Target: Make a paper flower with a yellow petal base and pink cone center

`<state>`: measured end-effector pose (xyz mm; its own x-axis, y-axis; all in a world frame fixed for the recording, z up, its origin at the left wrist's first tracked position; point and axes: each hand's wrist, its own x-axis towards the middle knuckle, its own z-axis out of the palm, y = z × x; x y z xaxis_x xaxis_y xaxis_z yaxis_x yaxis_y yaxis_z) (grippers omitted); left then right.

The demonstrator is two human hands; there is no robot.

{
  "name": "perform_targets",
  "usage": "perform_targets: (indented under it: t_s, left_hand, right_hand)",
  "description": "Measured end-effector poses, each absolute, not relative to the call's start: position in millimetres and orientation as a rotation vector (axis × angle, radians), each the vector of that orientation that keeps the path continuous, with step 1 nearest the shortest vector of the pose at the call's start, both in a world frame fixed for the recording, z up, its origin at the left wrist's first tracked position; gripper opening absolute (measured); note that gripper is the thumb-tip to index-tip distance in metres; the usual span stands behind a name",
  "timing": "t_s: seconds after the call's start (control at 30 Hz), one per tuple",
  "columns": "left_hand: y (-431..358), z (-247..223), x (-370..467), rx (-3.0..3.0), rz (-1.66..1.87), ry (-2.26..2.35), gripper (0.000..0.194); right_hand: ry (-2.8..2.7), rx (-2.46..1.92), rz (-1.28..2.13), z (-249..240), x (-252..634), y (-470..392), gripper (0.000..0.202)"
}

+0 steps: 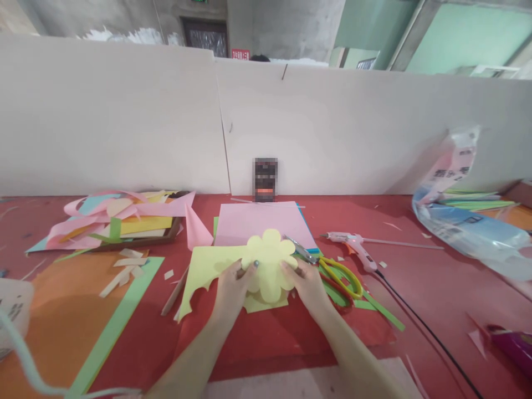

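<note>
Paper flower [270, 263] looks fully cut, petals all round; it's up between the left hand [233, 282] and right hand [306, 280], each pinching its near edge. Notched yellow sheet [210, 260] sits left of the left hand, scissors [310, 255] down beside the right. Nothing's attached to the visible face; glue gun [361, 250] lies unheld, right of the right hand.

A flat, pale-yellow paper flower [269, 266] with rounded petals, its edge unbroken as far as I can see, is pinched at opposite sides by the person's left hand [233, 285] and right hand [307, 282].
</note>
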<state>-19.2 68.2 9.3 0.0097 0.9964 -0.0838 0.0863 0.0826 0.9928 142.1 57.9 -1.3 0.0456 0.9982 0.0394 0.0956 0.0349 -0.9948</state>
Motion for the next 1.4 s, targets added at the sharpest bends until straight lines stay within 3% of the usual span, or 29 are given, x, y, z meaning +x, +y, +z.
perform_targets:
  t_s: [0.53,1.4]
  left_hand:
    - [67.7,4.1,-20.7,1.367,1.168,1.411,0.032]
    - [65.4,6.4,-16.3,1.185,1.03,1.16,0.036]
  right_hand:
    - [-1.253,-1.274,1.076,-0.6,139.9,56.6,0.032]
    - [-1.19,-1.19,1.082,4.3,137.7,56.5,0.027]
